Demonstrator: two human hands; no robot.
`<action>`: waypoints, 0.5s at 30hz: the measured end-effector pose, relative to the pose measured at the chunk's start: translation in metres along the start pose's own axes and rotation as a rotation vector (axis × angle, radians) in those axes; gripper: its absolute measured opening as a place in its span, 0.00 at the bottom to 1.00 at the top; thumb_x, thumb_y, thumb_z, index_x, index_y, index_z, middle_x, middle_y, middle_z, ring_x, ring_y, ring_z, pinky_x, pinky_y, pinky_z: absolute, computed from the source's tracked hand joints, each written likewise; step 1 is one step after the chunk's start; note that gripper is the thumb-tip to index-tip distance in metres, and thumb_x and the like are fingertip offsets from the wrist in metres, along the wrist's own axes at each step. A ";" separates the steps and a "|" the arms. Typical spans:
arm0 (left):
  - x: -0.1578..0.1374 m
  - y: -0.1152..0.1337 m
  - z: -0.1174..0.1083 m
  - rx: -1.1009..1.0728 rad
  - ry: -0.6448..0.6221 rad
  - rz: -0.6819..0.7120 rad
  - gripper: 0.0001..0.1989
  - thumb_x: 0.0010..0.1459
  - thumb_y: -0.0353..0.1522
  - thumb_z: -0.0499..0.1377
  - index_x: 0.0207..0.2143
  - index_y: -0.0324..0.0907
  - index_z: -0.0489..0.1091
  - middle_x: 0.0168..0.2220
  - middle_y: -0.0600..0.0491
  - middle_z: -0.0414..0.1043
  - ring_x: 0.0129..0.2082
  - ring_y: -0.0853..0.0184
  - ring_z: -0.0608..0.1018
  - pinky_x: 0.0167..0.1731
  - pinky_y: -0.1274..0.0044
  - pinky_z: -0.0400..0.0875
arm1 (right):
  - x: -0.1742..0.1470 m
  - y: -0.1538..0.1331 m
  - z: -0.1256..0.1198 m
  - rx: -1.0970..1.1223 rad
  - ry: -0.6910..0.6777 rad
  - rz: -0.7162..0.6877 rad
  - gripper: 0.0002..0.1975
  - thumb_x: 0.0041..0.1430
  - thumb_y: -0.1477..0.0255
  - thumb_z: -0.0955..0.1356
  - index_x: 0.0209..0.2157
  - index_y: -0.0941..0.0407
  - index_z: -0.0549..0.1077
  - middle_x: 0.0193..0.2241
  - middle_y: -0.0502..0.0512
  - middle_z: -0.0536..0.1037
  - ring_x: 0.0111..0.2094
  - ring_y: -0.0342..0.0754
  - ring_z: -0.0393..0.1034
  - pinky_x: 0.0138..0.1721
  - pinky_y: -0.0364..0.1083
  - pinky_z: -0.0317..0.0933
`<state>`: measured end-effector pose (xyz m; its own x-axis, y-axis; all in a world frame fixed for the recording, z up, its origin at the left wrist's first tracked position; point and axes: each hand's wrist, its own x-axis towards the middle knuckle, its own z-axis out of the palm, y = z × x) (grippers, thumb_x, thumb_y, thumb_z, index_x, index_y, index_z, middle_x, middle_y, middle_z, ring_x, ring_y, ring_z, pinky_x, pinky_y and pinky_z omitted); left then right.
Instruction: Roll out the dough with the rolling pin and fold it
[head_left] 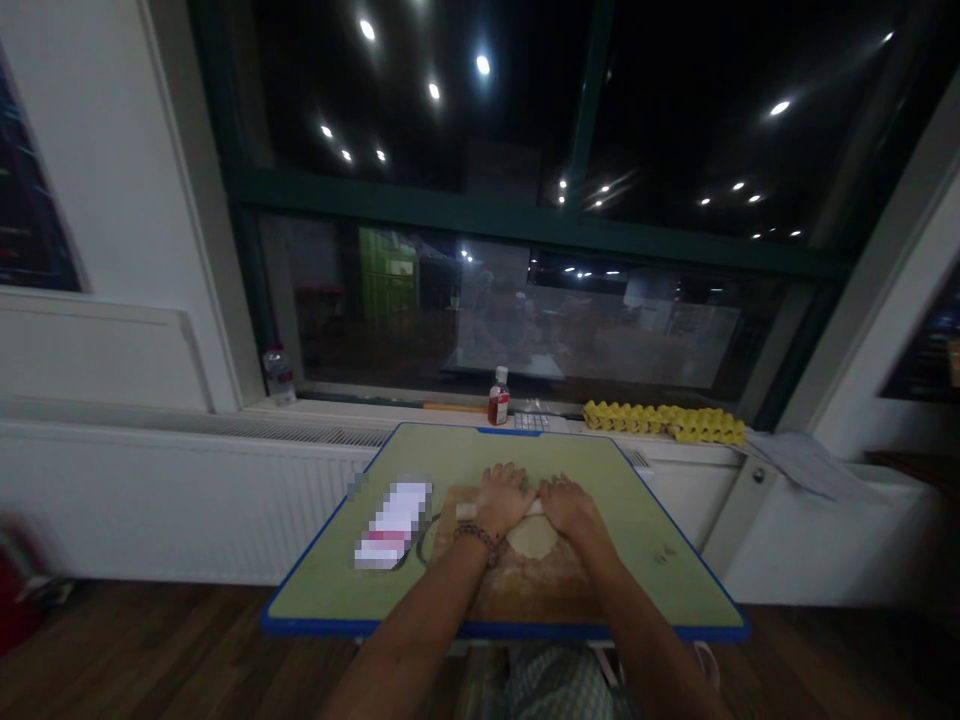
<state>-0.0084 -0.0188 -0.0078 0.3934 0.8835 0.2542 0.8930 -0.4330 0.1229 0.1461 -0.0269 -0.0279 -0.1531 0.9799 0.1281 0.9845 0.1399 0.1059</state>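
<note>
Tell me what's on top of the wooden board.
On the wooden board: flattened dough and a rolling pin, with the left hand and right hand over the pin. The hands hide part of the pin; anything beneath the forearms cannot be seen.

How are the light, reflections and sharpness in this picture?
In the head view, light is dim, lamp spots shine in the dark window, and left hand and right hand look slightly soft; also in the head view, coarse pixel blocks hide a bright thing on the table.
</note>
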 end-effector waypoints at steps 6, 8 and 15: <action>0.005 -0.004 -0.010 -0.071 -0.177 -0.020 0.32 0.65 0.48 0.41 0.63 0.39 0.60 0.64 0.41 0.60 0.62 0.51 0.61 0.60 0.60 0.54 | 0.003 -0.005 -0.008 0.000 -0.013 0.011 0.19 0.67 0.74 0.56 0.48 0.59 0.75 0.51 0.64 0.76 0.55 0.53 0.68 0.56 0.51 0.58; 0.008 -0.007 -0.010 -0.088 -0.234 -0.011 0.34 0.65 0.50 0.40 0.64 0.39 0.57 0.64 0.41 0.59 0.63 0.52 0.60 0.60 0.61 0.54 | -0.001 -0.008 -0.013 -0.013 -0.019 0.021 0.19 0.67 0.74 0.56 0.47 0.60 0.75 0.50 0.65 0.77 0.53 0.53 0.70 0.56 0.51 0.59; 0.019 -0.015 -0.004 -0.080 -0.315 0.093 0.33 0.65 0.50 0.42 0.64 0.42 0.57 0.65 0.43 0.58 0.63 0.54 0.61 0.59 0.62 0.57 | -0.026 -0.004 -0.006 -0.023 0.101 -0.030 0.20 0.67 0.74 0.56 0.55 0.58 0.70 0.56 0.65 0.72 0.61 0.55 0.61 0.57 0.54 0.58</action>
<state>-0.0156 0.0036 -0.0009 0.5320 0.8458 -0.0393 0.8349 -0.5163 0.1909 0.1452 -0.0534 -0.0257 -0.1911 0.9558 0.2234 0.9773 0.1641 0.1338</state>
